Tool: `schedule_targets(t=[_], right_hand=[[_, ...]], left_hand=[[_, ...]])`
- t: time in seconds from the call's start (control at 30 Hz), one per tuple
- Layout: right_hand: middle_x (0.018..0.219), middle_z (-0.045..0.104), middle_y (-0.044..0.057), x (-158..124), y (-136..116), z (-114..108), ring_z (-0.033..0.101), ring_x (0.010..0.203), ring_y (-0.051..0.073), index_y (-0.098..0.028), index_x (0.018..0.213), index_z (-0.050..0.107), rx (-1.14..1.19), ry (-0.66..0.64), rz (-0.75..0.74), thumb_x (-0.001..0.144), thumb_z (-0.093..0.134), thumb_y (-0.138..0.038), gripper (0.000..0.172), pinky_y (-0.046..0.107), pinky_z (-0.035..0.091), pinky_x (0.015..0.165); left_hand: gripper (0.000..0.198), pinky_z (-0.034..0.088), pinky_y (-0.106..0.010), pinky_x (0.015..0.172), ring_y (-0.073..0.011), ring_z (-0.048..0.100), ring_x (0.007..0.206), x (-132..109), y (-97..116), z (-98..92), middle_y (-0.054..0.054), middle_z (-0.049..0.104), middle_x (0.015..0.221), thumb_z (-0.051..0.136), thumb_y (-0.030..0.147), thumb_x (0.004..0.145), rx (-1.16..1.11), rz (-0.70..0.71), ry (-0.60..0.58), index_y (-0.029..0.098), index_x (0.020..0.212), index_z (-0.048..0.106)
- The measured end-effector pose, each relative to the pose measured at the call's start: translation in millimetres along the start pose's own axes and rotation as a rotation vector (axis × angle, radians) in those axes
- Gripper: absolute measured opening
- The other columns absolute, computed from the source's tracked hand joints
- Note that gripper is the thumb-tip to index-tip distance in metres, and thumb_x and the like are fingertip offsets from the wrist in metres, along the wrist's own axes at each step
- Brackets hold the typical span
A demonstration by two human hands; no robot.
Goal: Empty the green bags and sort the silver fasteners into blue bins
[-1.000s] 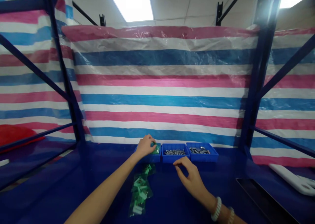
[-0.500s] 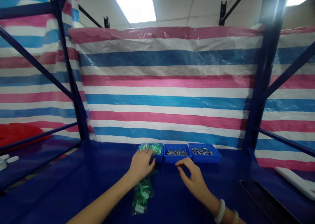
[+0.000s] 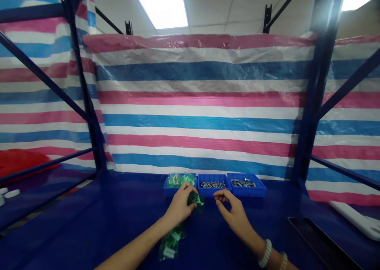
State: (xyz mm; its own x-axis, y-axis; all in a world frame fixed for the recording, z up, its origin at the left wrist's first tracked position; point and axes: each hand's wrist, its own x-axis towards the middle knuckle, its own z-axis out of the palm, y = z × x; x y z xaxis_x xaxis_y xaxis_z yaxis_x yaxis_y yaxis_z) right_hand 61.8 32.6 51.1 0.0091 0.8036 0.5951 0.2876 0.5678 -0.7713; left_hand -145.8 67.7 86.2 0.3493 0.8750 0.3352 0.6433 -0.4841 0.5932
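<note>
My left hand [image 3: 181, 204] pinches a small clear plastic bag with green and white contents [image 3: 197, 199], held just in front of the bins. To its right my right hand [image 3: 233, 214] hovers with thumb and fingertips brought together; anything between them is too small to make out. Several similar green bags [image 3: 170, 244] lie on the table below my left forearm. Behind my hands a blue bin [image 3: 170, 192] holds more green bags. Beside it stand a blue bin of small metal parts [image 3: 212, 191] and another blue bin with flatter metal pieces [image 3: 249, 192].
A dark flat device [image 3: 320, 242] lies at the right of the blue table [image 3: 127, 206], near a white object [image 3: 354, 219]. Blue rack posts [image 3: 308, 135] rise on both sides. A striped plastic sheet [image 3: 202, 121] closes off the back. White round lids [image 3: 12, 193] sit far left.
My left hand has come away from the left bin, toward me and to the right, and now holds a green bag. My right hand has barely moved.
</note>
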Motion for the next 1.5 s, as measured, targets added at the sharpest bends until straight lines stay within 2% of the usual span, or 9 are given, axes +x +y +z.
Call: schedule_targets(t=[0.2, 0.33, 0.5, 0.67, 0.77, 0.87, 1.07, 1.23, 1.5], right_hand=[[0.092, 0.065, 0.007, -3.8, -10.7, 7.0, 0.062, 0.081, 0.019, -0.018, 0.097, 0.064, 0.586, -0.113, 0.475, 0.071, 0.076, -0.041, 0.038, 0.030, 0.050, 0.067], [0.066, 0.060, -0.001, -5.6, -9.4, 8.9, 0.057, 0.061, 0.012, -0.016, 0.072, 0.059, 0.665, -0.167, 0.448, 0.071, 0.078, -0.043, 0.033, 0.023, 0.046, 0.059], [0.052, 0.050, -0.006, 0.0, -5.1, 5.9, 0.046, 0.043, 0.009, -0.018, 0.069, 0.052, 0.422, -0.168, 0.458, 0.074, 0.070, -0.047, 0.035, 0.021, 0.035, 0.042], [0.081, 0.064, 0.005, -2.0, -12.6, -5.4, 0.061, 0.079, 0.021, -0.020, 0.073, 0.058, -0.045, -0.078, -0.085, 0.078, 0.061, -0.017, 0.006, 0.034, 0.049, 0.069], [0.100, 0.064, 0.007, -7.0, -14.1, -14.6, 0.056, 0.100, 0.026, -0.023, 0.077, 0.062, -0.356, 0.029, -0.531, 0.078, 0.054, -0.004, 0.021, 0.045, 0.046, 0.087], [0.103, 0.065, 0.006, -10.2, -14.9, -18.0, 0.054, 0.106, 0.028, -0.026, 0.083, 0.062, -0.477, 0.045, -0.684, 0.079, 0.052, 0.000, 0.028, 0.048, 0.046, 0.088], [0.103, 0.065, 0.008, -3.1, -10.7, -11.1, 0.052, 0.112, 0.029, -0.025, 0.102, 0.059, -0.462, 0.149, -0.509, 0.087, 0.053, -0.011, 0.022, 0.053, 0.040, 0.096], [0.102, 0.063, 0.008, 5.2, 0.8, -12.9, 0.052, 0.105, 0.027, -0.023, 0.104, 0.057, -0.426, 0.205, -0.411, 0.091, 0.049, -0.016, 0.017, 0.051, 0.038, 0.096], [0.095, 0.062, 0.006, 11.1, 9.4, -13.9, 0.053, 0.096, 0.025, -0.023, 0.095, 0.058, -0.419, 0.145, -0.402, 0.089, 0.046, -0.013, 0.016, 0.046, 0.040, 0.092]], left_hand=[[0.029, 0.049, -0.030, 0.072, -0.0189, 0.061, 0.080, -7.2, 31.1, 12.4, 0.000, 0.060, 0.082, 0.070, 0.030, 0.072, -0.432, -0.077, 0.044, 0.020, 0.083, 0.045], [0.040, 0.052, -0.032, 0.073, -0.0183, 0.062, 0.081, -17.5, 36.1, 25.9, -0.001, 0.059, 0.082, 0.079, 0.040, 0.065, -1.004, -0.351, -0.126, 0.019, 0.081, 0.049], [0.033, 0.045, -0.024, 0.063, -0.0118, 0.055, 0.064, -17.6, 26.6, 28.6, 0.003, 0.055, 0.069, 0.075, 0.041, 0.070, -0.917, -0.268, -0.020, 0.017, 0.082, 0.055], [0.006, 0.047, -0.031, 0.073, -0.0182, 0.058, 0.079, -25.2, 28.4, 13.9, -0.003, 0.061, 0.079, 0.060, 0.017, 0.081, -0.440, 0.223, 0.134, 0.018, 0.075, 0.058], [0.021, 0.044, -0.040, 0.089, -0.0213, 0.058, 0.092, -33.9, 30.3, 6.5, -0.006, 0.067, 0.091, 0.048, 0.009, 0.088, -0.043, 0.689, 0.160, 0.021, 0.078, 0.063], [0.025, 0.042, -0.043, 0.095, -0.0219, 0.058, 0.096, -39.5, 31.3, 4.7, -0.007, 0.068, 0.095, 0.044, 0.006, 0.089, 0.119, 0.859, 0.214, 0.022, 0.086, 0.063], [0.014, 0.049, -0.035, 0.082, -0.0205, 0.058, 0.087, -26.6, 28.2, -4.6, -0.007, 0.063, 0.087, 0.044, 0.013, 0.087, -0.028, 0.496, 0.254, 0.020, 0.082, 0.054], [0.011, 0.051, -0.033, 0.080, -0.0187, 0.060, 0.088, 31.4, 3.4, -43.3, -0.006, 0.062, 0.092, 0.043, 0.017, 0.089, -0.026, 0.238, 0.389, 0.018, 0.090, 0.054], [0.019, 0.053, -0.041, 0.084, -0.0201, 0.064, 0.094, 119.1, -39.6, -54.6, -0.006, 0.065, 0.105, 0.059, 0.028, 0.091, 0.192, 0.139, 0.025, 0.014, 0.103, 0.063]])
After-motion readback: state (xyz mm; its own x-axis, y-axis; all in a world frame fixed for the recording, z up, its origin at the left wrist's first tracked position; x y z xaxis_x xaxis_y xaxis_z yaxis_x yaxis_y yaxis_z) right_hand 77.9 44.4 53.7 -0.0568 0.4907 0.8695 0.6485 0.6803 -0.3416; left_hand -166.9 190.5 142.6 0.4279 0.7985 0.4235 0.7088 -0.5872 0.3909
